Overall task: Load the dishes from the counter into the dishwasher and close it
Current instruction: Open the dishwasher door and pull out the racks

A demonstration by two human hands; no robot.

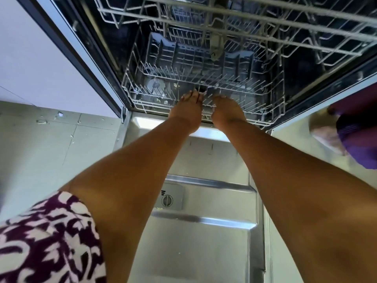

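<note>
The dishwasher stands open, its steel door [206, 237] folded down flat below me. The lower wire rack [271, 94] sits inside the tub with no dishes that I can make out. The upper rack [224, 21] is pulled out overhead. Both arms reach over the door. My left hand [188, 112] and my right hand [225, 111] are side by side at the lower rack's front rim, fingers curled over the wire. No dishes show anywhere in view.
A grey plastic cutlery basket [183, 54] sits at the back of the lower rack. Pale floor tiles [51, 144] with small scraps lie to the left. A foot in a purple slipper [359, 139] stands to the right of the door.
</note>
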